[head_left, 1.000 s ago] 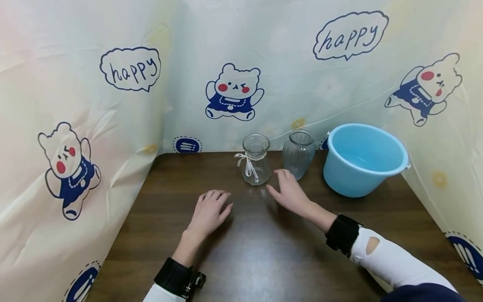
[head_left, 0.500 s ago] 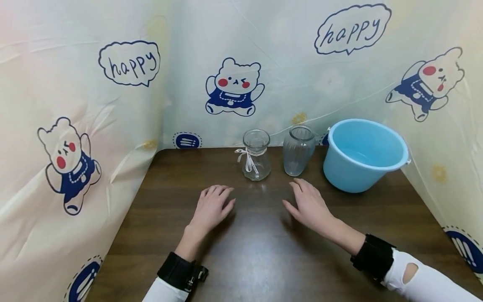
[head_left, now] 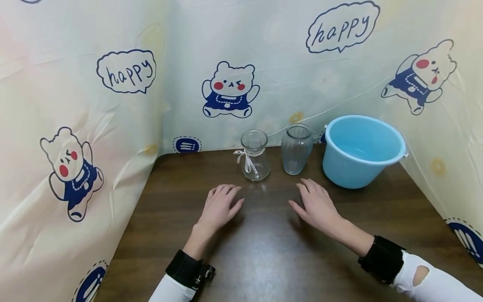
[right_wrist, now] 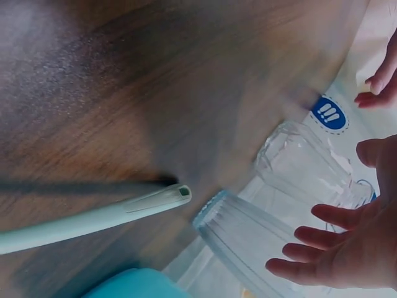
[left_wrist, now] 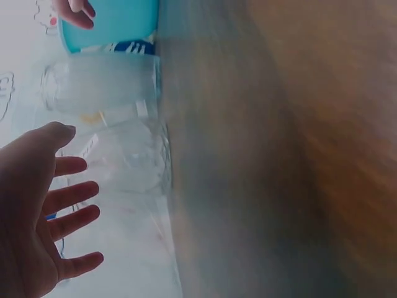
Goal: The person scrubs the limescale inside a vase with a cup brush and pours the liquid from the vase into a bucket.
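Note:
My left hand [head_left: 220, 207] is held over the table, fingers apart and slightly bent, with nothing in it. A small clear glass vase [head_left: 260, 167] with a white ribbon tied round its neck stands just beyond it. My right hand [head_left: 318, 208] hovers to the right, in front of a taller ribbed glass vase [head_left: 295, 154], its fingers spread and holding nothing. Both vases stand upright, side by side. In the left wrist view, the left hand [left_wrist: 37, 205] shows spread fingers. The right wrist view has the right hand [right_wrist: 356, 245] overlapping the vases.
A light blue bucket [head_left: 349, 172] stands at the back right of the brown wooden table [head_left: 260, 256]. A patterned curtain [head_left: 286, 84] hangs behind and along both sides. A pale green curved bar [right_wrist: 99, 220] crosses the right wrist view.
My right hand has drawn back from between the vases, towards me and to the right. My left hand has shifted slightly right. The vases and bucket stay in place.

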### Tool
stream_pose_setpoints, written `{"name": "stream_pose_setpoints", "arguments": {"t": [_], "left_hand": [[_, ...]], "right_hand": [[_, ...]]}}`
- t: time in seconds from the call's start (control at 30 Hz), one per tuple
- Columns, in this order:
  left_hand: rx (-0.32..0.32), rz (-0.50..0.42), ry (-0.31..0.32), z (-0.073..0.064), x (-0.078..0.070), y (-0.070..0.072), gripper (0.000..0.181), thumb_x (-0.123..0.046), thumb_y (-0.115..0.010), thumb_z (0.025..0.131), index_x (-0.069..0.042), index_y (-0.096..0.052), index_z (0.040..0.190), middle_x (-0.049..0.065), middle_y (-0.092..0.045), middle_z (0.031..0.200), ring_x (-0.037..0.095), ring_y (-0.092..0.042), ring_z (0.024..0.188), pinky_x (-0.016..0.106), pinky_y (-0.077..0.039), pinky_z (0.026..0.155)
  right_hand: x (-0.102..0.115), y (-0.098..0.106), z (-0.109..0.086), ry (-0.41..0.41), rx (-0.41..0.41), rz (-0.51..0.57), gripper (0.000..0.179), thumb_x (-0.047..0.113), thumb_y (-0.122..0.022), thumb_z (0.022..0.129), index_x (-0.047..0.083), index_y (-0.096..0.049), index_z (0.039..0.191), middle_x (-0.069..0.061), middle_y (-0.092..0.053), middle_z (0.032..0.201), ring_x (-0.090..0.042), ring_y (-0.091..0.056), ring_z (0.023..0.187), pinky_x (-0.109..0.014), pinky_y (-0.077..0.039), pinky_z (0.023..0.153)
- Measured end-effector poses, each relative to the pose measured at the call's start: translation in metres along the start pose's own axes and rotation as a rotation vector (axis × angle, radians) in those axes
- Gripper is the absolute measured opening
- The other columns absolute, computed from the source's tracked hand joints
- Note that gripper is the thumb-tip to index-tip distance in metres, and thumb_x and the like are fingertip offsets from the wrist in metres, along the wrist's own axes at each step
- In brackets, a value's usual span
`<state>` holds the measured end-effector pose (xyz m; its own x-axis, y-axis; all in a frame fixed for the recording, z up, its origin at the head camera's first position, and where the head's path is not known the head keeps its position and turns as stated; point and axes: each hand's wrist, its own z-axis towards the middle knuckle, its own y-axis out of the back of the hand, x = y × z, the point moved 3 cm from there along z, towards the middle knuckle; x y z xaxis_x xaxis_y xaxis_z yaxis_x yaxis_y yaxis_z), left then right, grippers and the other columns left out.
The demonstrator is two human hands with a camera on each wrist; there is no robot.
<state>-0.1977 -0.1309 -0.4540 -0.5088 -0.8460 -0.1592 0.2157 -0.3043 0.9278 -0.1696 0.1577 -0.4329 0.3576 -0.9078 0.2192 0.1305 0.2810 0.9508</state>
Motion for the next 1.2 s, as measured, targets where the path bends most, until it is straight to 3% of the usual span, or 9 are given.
{"name": "stream_pose_setpoints", "arguments": {"t": [0.13, 0.23, 0.33, 0.43, 0.53, 0.77, 0.87, 1.0, 1.2], "left_hand": [[-0.064, -0.07, -0.074, 0.023, -0.017, -0.003, 0.041, -0.04, -0.058, 0.093, -0.016, -0.065, 0.125, 0.004, -0.066, 0.118, 0.023, -0.055, 0.111, 0.049, -0.047, 0.088], [-0.117, -0.153, -0.123, 0.05, -0.034, -0.003, 0.041, -0.04, -0.06, 0.092, -0.015, -0.064, 0.125, 0.003, -0.066, 0.118, 0.02, -0.057, 0.109, 0.043, -0.051, 0.085], [-0.116, -0.247, -0.134, 0.08, -0.05, -0.004, 0.047, -0.043, -0.059, 0.092, -0.014, -0.061, 0.129, 0.003, -0.065, 0.122, 0.017, -0.057, 0.112, 0.039, -0.053, 0.086], [-0.055, -0.332, -0.089, 0.107, -0.062, -0.007, 0.06, -0.05, -0.058, 0.091, -0.01, -0.054, 0.137, 0.005, -0.061, 0.129, 0.016, -0.055, 0.116, 0.037, -0.052, 0.091], [-0.002, -0.404, -0.005, 0.129, -0.068, -0.015, 0.074, -0.056, -0.059, 0.088, -0.007, -0.046, 0.143, 0.008, -0.058, 0.132, 0.017, -0.054, 0.116, 0.038, -0.05, 0.094], [0.094, -0.491, 0.182, 0.163, -0.074, -0.038, 0.106, -0.071, -0.06, 0.078, -0.01, -0.019, 0.156, 0.012, -0.031, 0.155, 0.021, -0.032, 0.138, 0.043, -0.039, 0.109], [0.084, -0.562, 0.233, 0.177, -0.076, -0.047, 0.112, -0.071, -0.062, 0.076, -0.014, -0.012, 0.157, 0.012, -0.024, 0.158, 0.023, -0.027, 0.14, 0.046, -0.036, 0.11], [0.044, -0.637, 0.238, 0.195, -0.08, -0.057, 0.113, -0.07, -0.066, 0.073, -0.017, -0.013, 0.157, 0.008, -0.024, 0.158, 0.02, -0.027, 0.14, 0.047, -0.036, 0.11], [0.032, -0.702, 0.292, 0.208, -0.083, -0.07, 0.12, -0.072, -0.07, 0.066, -0.026, -0.006, 0.158, 0.002, -0.018, 0.161, 0.02, -0.024, 0.142, 0.05, -0.035, 0.11]], "right_hand": [[-0.002, 0.001, -0.003, 0.007, -0.009, -0.013, 0.062, 0.045, -0.062, 0.09, -0.004, -0.058, 0.128, -0.027, -0.051, 0.136, -0.043, -0.043, 0.126, -0.061, -0.039, 0.101], [-0.004, 0.0, -0.004, 0.001, -0.008, -0.018, 0.061, 0.044, -0.062, 0.09, -0.003, -0.057, 0.128, -0.026, -0.051, 0.136, -0.042, -0.044, 0.125, -0.061, -0.039, 0.101], [-0.007, -0.001, -0.005, -0.011, -0.005, -0.023, 0.061, 0.044, -0.063, 0.089, -0.003, -0.057, 0.128, -0.026, -0.052, 0.136, -0.042, -0.045, 0.125, -0.061, -0.039, 0.101], [-0.008, -0.002, -0.008, -0.014, 0.001, -0.024, 0.061, 0.043, -0.065, 0.088, -0.003, -0.058, 0.128, -0.026, -0.053, 0.134, -0.042, -0.047, 0.122, -0.061, -0.04, 0.099], [-0.007, -0.003, -0.012, -0.008, -0.003, -0.024, 0.06, 0.043, -0.066, 0.087, -0.002, -0.059, 0.126, -0.026, -0.055, 0.131, -0.041, -0.049, 0.12, -0.061, -0.042, 0.098], [-0.01, 0.001, -0.015, 0.007, -0.036, -0.035, 0.057, 0.039, -0.068, 0.086, -0.003, -0.06, 0.124, -0.025, -0.058, 0.127, -0.04, -0.051, 0.117, -0.061, -0.044, 0.095], [-0.014, 0.005, -0.015, 0.006, -0.039, -0.051, 0.056, 0.038, -0.068, 0.086, -0.003, -0.06, 0.123, -0.025, -0.058, 0.126, -0.04, -0.052, 0.116, -0.06, -0.045, 0.094], [-0.016, 0.007, -0.016, 0.003, -0.025, -0.063, 0.056, 0.039, -0.068, 0.087, -0.004, -0.06, 0.123, -0.025, -0.058, 0.126, -0.04, -0.052, 0.116, -0.061, -0.045, 0.094], [-0.017, 0.007, -0.016, 0.0, 0.004, -0.072, 0.057, 0.04, -0.066, 0.088, -0.003, -0.06, 0.124, -0.025, -0.057, 0.128, -0.04, -0.05, 0.118, -0.061, -0.043, 0.096]]}}
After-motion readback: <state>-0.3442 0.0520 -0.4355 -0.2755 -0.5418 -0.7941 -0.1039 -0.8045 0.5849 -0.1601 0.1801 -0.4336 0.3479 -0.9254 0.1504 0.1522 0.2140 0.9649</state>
